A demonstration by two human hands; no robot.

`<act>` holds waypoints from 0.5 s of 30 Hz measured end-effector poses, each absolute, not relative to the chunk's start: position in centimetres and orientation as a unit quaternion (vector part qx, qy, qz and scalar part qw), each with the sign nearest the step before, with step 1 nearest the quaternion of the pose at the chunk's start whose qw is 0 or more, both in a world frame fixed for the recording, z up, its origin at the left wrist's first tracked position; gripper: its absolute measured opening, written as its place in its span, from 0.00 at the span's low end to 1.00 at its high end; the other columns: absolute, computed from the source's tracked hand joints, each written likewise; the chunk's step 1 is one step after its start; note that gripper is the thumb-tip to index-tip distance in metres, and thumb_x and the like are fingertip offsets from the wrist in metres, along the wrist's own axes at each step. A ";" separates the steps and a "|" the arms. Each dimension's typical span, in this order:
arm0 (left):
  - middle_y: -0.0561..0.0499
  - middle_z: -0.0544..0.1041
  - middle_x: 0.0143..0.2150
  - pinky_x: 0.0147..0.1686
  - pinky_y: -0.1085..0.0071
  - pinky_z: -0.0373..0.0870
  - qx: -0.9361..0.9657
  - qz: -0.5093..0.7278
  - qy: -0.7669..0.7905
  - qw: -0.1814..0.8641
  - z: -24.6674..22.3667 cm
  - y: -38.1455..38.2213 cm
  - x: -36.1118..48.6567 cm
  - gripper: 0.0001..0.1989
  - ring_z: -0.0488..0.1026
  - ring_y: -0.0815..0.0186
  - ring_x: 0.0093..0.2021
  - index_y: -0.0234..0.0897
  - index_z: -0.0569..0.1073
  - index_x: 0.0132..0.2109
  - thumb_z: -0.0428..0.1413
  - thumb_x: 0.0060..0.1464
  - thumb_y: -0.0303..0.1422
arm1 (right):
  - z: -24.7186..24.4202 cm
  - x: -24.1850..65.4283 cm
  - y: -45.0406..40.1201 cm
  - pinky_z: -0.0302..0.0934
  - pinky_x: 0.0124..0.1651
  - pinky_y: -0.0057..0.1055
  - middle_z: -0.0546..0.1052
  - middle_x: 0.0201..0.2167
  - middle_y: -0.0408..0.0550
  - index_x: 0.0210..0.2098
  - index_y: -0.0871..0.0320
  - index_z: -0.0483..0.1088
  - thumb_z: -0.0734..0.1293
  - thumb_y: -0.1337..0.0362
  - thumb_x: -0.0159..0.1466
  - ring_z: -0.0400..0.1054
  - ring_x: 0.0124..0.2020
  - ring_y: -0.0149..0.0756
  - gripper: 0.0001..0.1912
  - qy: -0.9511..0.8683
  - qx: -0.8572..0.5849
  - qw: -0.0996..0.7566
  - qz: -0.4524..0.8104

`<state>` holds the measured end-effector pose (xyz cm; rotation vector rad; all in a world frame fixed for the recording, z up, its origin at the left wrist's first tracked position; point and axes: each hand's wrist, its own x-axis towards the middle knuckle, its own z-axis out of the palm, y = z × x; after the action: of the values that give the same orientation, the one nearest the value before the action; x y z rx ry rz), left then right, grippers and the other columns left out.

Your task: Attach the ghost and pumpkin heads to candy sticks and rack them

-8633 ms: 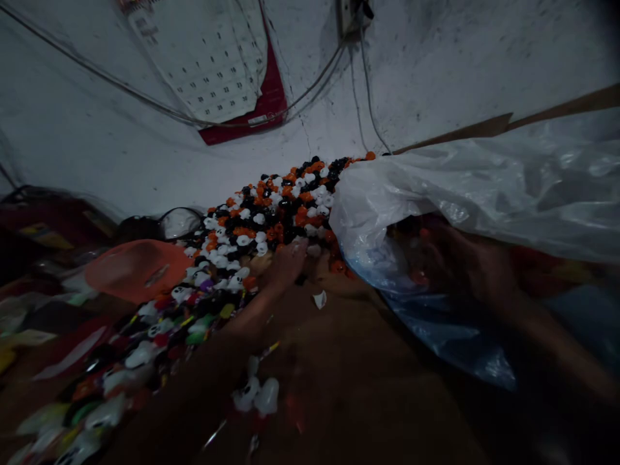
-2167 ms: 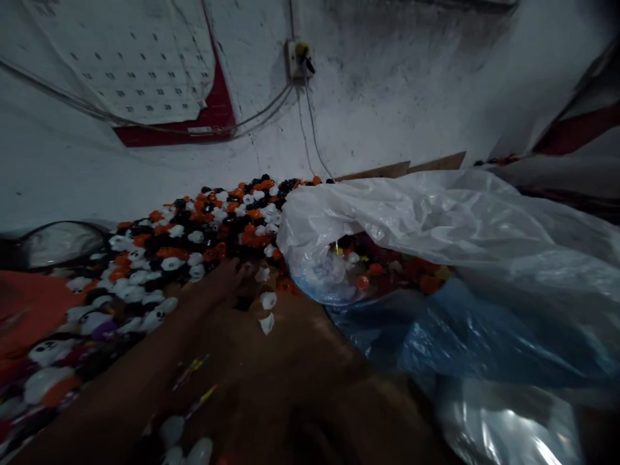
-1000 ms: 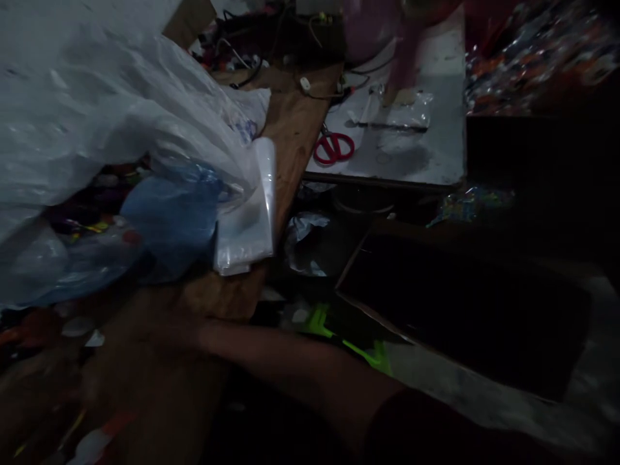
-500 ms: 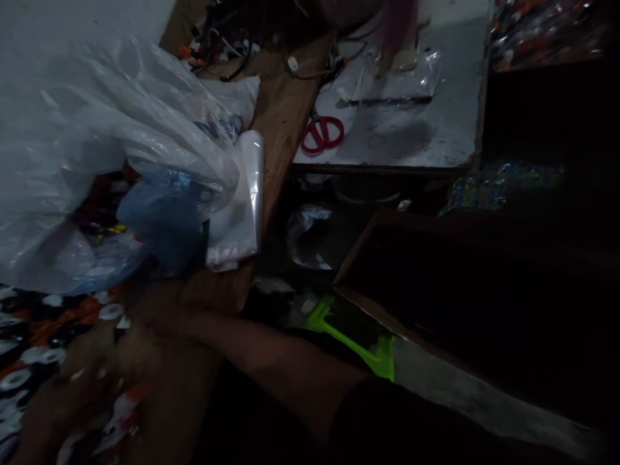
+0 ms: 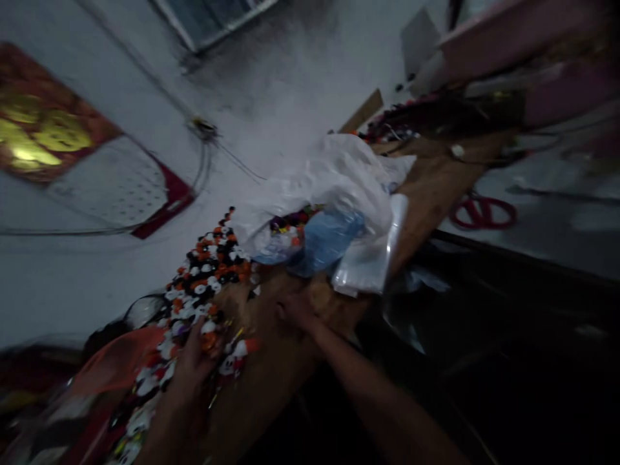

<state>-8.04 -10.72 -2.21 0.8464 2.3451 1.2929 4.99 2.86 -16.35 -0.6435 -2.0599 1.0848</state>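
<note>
Small orange, white and black plastic pieces lie heaped along the left side of a brown tabletop. At the heap's near edge, my left hand is curled around a small orange and white piece; blur hides its exact shape. My right hand is low over the brown surface, just in front of the bags; its fingers are smeared and dark. A white-faced figure with red and orange parts lies between the hands. Beyond them rests a crumpled white plastic bag with a blue bag.
Flat clear plastic bags lie at the table's right edge. Red-handled scissors rest on a pale surface farther right. A wall stands behind the heap, with a red and gold poster. Dark space lies below right.
My view has swung up and left, so the bags and scissors appear farther right and more wall shows. My left hand now shows more clearly at the heap; my right hand stays near the bags.
</note>
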 end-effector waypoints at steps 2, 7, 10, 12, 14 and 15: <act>0.55 0.63 0.20 0.14 0.76 0.55 0.282 0.491 0.799 0.203 -2.9 -11.3 -8.4 0.25 0.60 0.71 0.17 0.36 0.69 0.39 0.56 0.42 0.51 | -16.9 4.0 3.1 0.66 0.40 0.33 0.73 0.34 0.46 0.36 0.63 0.69 0.63 0.62 0.66 0.69 0.35 0.31 0.09 -0.806 -0.254 0.344 0.409; 0.55 0.63 0.19 0.16 0.74 0.57 0.299 0.515 0.781 0.189 -4.4 -13.0 -7.7 0.23 0.59 0.71 0.17 0.36 0.69 0.34 0.53 0.46 0.53 | -17.6 3.8 2.6 0.65 0.40 0.33 0.73 0.34 0.45 0.35 0.63 0.69 0.62 0.62 0.66 0.68 0.35 0.30 0.09 -0.814 -0.235 0.344 0.405; 0.56 0.63 0.20 0.16 0.75 0.53 0.319 0.499 0.788 0.168 -4.8 -14.2 -7.8 0.21 0.57 0.73 0.16 0.35 0.70 0.36 0.55 0.46 0.50 | -17.6 3.8 2.5 0.64 0.38 0.31 0.71 0.30 0.43 0.32 0.63 0.68 0.62 0.61 0.66 0.67 0.31 0.29 0.12 -0.812 -0.227 0.348 0.409; 0.57 0.64 0.21 0.19 0.76 0.53 0.338 0.484 0.794 0.144 -5.0 -14.9 -8.1 0.19 0.58 0.73 0.18 0.35 0.71 0.37 0.58 0.45 0.47 | -17.7 3.7 2.5 0.63 0.35 0.29 0.70 0.27 0.42 0.29 0.63 0.68 0.62 0.61 0.66 0.65 0.29 0.28 0.13 -0.812 -0.225 0.348 0.410; 0.56 0.66 0.23 0.22 0.76 0.55 0.356 0.476 0.795 0.122 -5.4 -15.5 -8.4 0.17 0.60 0.72 0.22 0.36 0.72 0.37 0.60 0.44 0.43 | -18.0 3.5 2.5 0.62 0.33 0.28 0.69 0.25 0.41 0.28 0.63 0.67 0.62 0.60 0.66 0.64 0.27 0.27 0.14 -0.813 -0.227 0.344 0.411; 0.55 0.68 0.26 0.24 0.75 0.57 0.364 0.474 0.793 0.115 -5.6 -15.8 -8.5 0.16 0.61 0.71 0.24 0.36 0.72 0.37 0.60 0.43 0.41 | -18.2 3.4 2.5 0.61 0.32 0.27 0.69 0.24 0.41 0.28 0.63 0.68 0.62 0.60 0.66 0.64 0.26 0.27 0.14 -0.814 -0.228 0.342 0.411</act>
<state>-8.47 -15.77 -5.61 1.0662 2.3239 1.3900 3.40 2.52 -18.19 -0.5933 -2.1163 1.0697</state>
